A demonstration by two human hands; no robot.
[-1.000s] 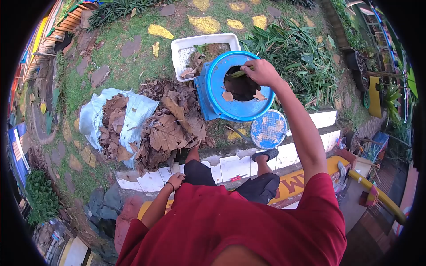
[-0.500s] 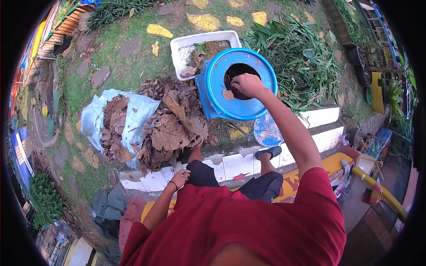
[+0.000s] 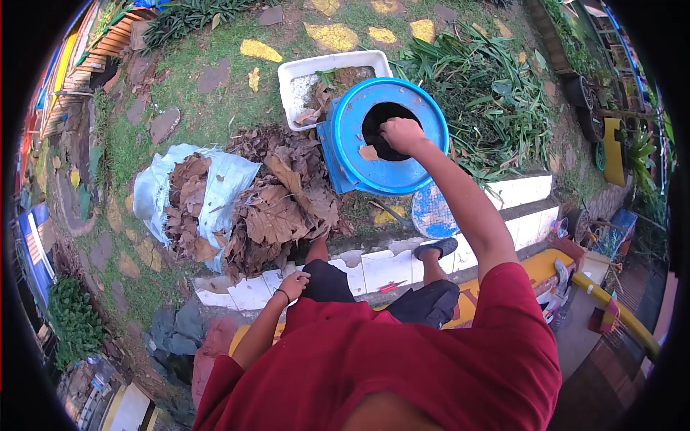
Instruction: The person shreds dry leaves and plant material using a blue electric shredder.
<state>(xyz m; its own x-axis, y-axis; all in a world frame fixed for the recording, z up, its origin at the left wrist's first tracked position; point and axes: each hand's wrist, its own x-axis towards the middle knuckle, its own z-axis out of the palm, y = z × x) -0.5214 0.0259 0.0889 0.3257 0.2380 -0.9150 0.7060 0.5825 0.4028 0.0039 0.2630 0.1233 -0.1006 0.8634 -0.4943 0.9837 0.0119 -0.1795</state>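
Observation:
A blue drum (image 3: 352,161) with a round dark opening in its lid stands in front of me. My right hand (image 3: 402,136) is over this opening, its fingers curled; whatever it may hold is hidden. Beside the opening, a small brown leaf piece (image 3: 369,152) lies on the lid. My left hand (image 3: 293,285) rests at my left knee with its fingers bent together, and nothing can be made out in it. Large dry brown leaves (image 3: 273,215) are heaped left of the drum, next to a pale blue sack (image 3: 152,194) holding more dry leaves.
Behind the drum sits a white tray (image 3: 291,93) with soil and leaves. Cut green leaves (image 3: 496,100) are piled to the right. A white-tiled ledge (image 3: 384,269) runs past my feet, and a blue-and-white board (image 3: 434,212) lies near my right foot.
Small brown bits seen at my right fingertips are gone from view, and the hand has shifted slightly. My left hand is still at my knee.

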